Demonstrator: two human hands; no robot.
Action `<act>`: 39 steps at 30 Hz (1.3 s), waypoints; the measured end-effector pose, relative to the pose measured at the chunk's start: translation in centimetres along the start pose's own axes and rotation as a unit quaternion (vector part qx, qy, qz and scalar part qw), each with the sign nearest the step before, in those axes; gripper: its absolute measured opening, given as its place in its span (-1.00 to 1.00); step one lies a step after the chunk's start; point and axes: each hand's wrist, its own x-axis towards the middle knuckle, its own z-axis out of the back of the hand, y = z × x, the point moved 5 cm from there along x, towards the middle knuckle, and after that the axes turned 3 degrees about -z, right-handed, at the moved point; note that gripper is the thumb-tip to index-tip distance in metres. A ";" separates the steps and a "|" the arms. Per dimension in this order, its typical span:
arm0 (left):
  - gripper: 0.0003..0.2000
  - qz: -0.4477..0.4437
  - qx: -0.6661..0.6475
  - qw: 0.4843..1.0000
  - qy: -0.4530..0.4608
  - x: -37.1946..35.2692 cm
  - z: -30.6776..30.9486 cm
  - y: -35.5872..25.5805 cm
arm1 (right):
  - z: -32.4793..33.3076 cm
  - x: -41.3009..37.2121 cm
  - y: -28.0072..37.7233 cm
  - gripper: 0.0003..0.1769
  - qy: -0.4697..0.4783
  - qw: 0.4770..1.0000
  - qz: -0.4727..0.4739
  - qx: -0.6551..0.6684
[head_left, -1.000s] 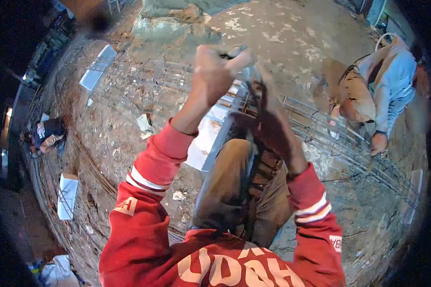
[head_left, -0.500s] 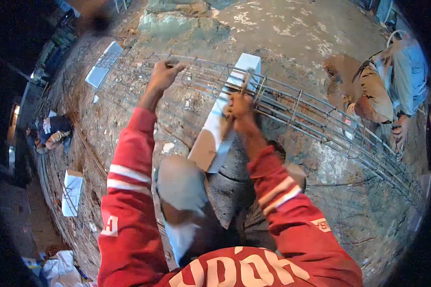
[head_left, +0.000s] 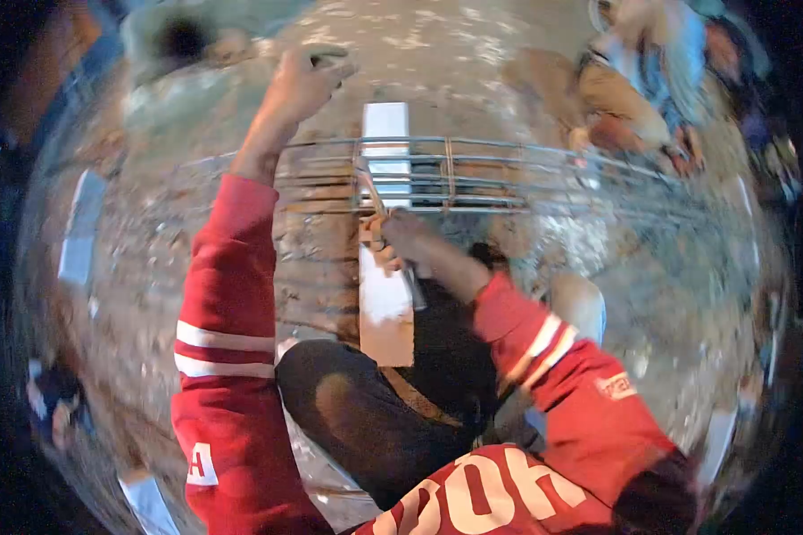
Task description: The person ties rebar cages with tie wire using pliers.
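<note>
My right hand is closed round a thin tool, whose upper end reaches the rebar cage. Beneath that hand lies a long white block with a brown near end. The cage of metal bars and ties runs across the block from side to side. My left hand is raised beyond the cage at the upper left, its fingers apart and blurred, with nothing visible in it.
A co-worker crouches at the upper right, hands near the cage. Another person is at the lower left. White blocks lie at the left and lower left. My bent knees are below the block.
The view has turned, so the cage now runs nearly level and the block points straight ahead. My left hand has moved from beside the cage to beyond it. My right hand is lower, off the bars.
</note>
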 end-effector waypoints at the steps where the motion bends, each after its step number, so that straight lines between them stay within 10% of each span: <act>1: -0.68 -0.056 0.007 0.998 0.003 1.6 -1.1 -1.0 | 2.3 -2.8 3.4 -0.69 0.026 0.998 -0.030 -0.050; 3: -0.69 -0.124 -0.008 0.992 0.017 4.6 -4.3 -1.7 | 6.6 -6.3 8.1 -0.74 -0.010 0.993 -0.014 -0.114; 5: -0.68 -0.252 0.007 0.967 0.029 7.0 -8.6 -3.0 | 12.3 -9.5 12.4 -0.73 -0.087 0.877 -0.012 -0.473; 11: -0.63 -0.106 0.052 0.947 0.298 4.4 -24.1 -3.4 | 24.0 -21.8 14.6 -0.51 -0.251 0.856 0.056 -0.449; 13: -0.55 -0.064 -0.274 0.895 0.347 2.8 -30.5 0.6 | 26.7 -24.4 12.7 -0.37 -0.224 0.695 -0.068 -0.681; 15: -0.50 -0.110 -0.098 0.934 0.325 1.4 -33.0 0.1 | 26.4 -26.3 10.4 -0.35 -0.193 0.720 -0.070 -0.663; 16: -0.44 -0.149 0.087 0.943 0.286 0.5 -33.3 -0.5 | 24.9 -26.3 10.2 -0.38 -0.254 0.734 -0.276 -0.566; 20: -0.34 -0.037 0.072 0.943 0.323 -1.2 -32.4 -1.4 | 26.0 -27.5 2.2 -0.45 -0.324 0.691 -0.189 -0.618; 22: -0.33 -0.071 0.153 0.921 0.351 -1.5 -33.1 -1.2 | 22.8 -26.1 1.2 -0.59 -0.312 0.657 0.034 -0.685; 26: -0.31 -0.050 0.159 0.902 0.398 -2.3 -35.4 0.0 | 22.9 -21.9 -0.5 -0.79 -0.253 0.719 -0.138 -0.632; 39: -0.36 0.047 0.044 0.898 0.436 -1.9 -38.5 2.0 | 25.7 -15.0 -2.5 -0.78 0.014 0.792 -0.206 -0.574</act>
